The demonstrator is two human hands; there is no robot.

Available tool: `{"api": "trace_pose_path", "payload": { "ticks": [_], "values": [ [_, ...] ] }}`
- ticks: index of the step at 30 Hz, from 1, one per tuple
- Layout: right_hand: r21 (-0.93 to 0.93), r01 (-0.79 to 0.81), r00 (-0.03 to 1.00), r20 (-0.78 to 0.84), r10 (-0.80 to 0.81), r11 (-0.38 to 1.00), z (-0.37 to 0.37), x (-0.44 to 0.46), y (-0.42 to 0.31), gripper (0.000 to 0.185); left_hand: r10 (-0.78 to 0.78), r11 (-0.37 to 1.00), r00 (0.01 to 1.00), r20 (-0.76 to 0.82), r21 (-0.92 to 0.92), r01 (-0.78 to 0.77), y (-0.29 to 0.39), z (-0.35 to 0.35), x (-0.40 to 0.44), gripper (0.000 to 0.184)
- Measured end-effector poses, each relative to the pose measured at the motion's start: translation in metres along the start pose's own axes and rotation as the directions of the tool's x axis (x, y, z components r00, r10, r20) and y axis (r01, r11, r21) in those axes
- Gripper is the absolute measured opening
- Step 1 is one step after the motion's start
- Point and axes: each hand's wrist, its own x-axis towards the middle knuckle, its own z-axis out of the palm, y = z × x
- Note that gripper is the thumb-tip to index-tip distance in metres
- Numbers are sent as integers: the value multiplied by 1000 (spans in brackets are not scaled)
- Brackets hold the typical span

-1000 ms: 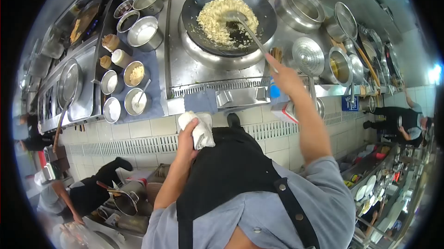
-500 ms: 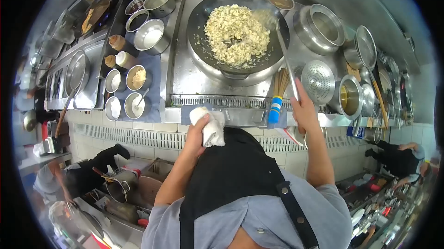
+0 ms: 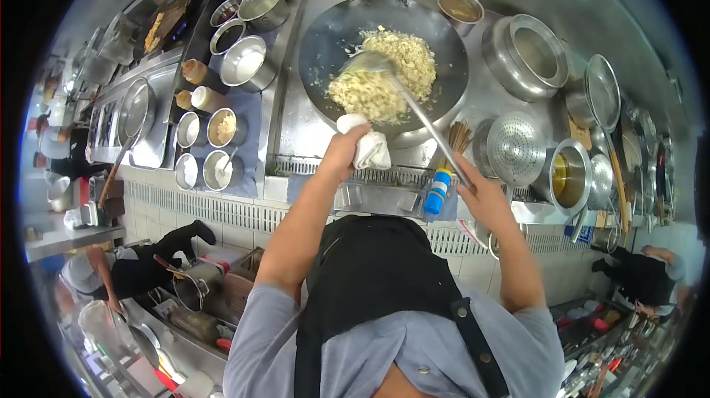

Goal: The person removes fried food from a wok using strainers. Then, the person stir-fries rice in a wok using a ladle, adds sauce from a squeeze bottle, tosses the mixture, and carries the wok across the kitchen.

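Note:
My left hand [image 3: 343,152] is closed on a folded white cloth [image 3: 373,152], which is against the near rim of a large dark wok [image 3: 314,50]. In my right hand [image 3: 482,194] is the long metal handle of a ladle [image 3: 421,112]. Its rounded head, blurred by motion, is in the wok among a heap of loose, pale yellow and white food [image 3: 410,58] that looks like scrambled egg and rice. A bamboo brush [image 3: 439,189] with a blue-wrapped handle lies just left of my right hand.
To the left are small metal pots of seasoning [image 3: 222,126] and squeeze bottles [image 3: 207,99]. On the right stand a perforated strainer [image 3: 515,150], a pot of yellow liquid [image 3: 568,176] and stacked metal bowls [image 3: 497,58]. Other people [image 3: 122,272] work behind me.
My left hand has moved forward with the cloth, from the counter edge to the wok's near rim. The ladle head has swept from the wok's right side to its middle, and the food has shifted.

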Motion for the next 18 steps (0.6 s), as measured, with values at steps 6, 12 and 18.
{"api": "trace_pose_path", "payload": {
  "ticks": [6, 12, 18],
  "values": [
    [315, -213, 949, -157, 272, 925, 28, 69, -24, 73, -18, 995, 999, 36, -93, 21, -6, 0, 9, 33],
    [109, 6, 1000, 8, -7, 994, 54, 76, -11, 71, -74, 985, 991, 109, -149, 90, 5, 4, 6, 33],
    [-7, 15, 995, -101, -16, 1000, 27, -56, -38, 69, -131, 973, 961, 241, -153, 171, 3, -8, 21, 29]
  ]
}}
